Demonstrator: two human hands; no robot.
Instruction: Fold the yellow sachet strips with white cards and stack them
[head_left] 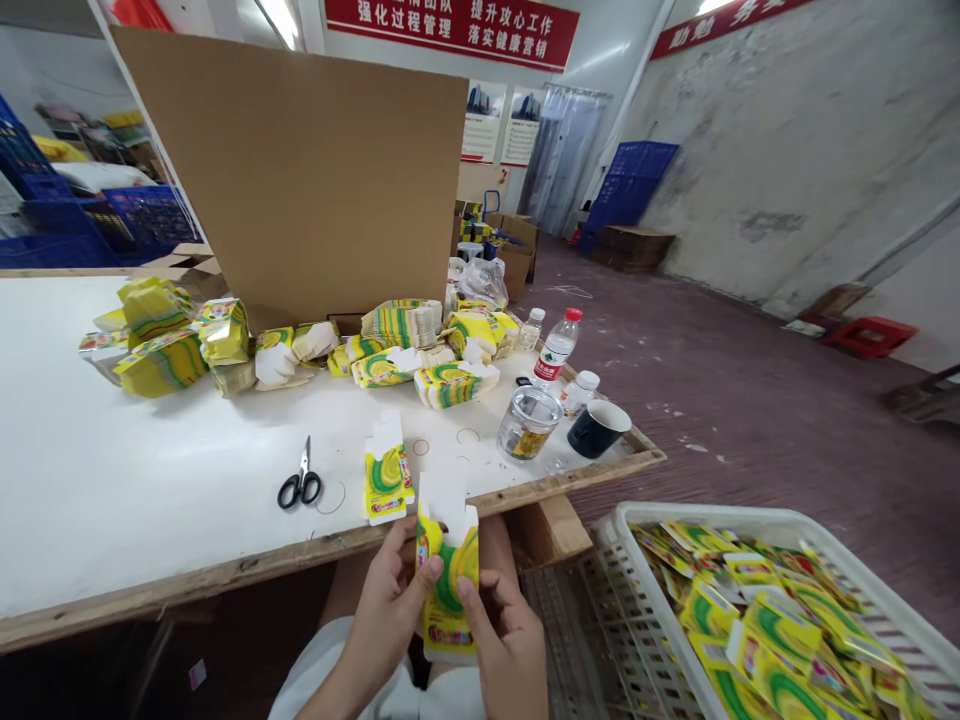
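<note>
Both hands grasp a single yellow-and-green carton (450,570), the left hand (391,590) pinching its left side and the right hand (510,632) its right, thumbs on the front; it is held above the lap at the near edge of the white surface (187,480), with its white flaps pointing up. Its front carries a green swirl and, near the bottom, a colourful logo too small to read. Just inside that near edge lies a flat carton (388,475) with the same print, and to its left, black-handled scissors (301,480). Bundled stacks of cartons (457,382) line the back of the surface before a plain brown cardboard sheet (300,180). Toward the right edge stands a red-capped bottle (556,352) whose red label bears white Chinese characters, too small to read surely; near it are a clear jar (530,425) with a yellowish label and, close to the near right corner, a dark mug (596,432). Beyond that corner, a white basket (720,512) holds a heap of similar cartons. On the wall, a red banner (454,30) reads 强化过程管理 and 落实健康营销 on its lower line, with 提升攻心工作 above; a second banner (720,25) shows 勤勉.
</note>
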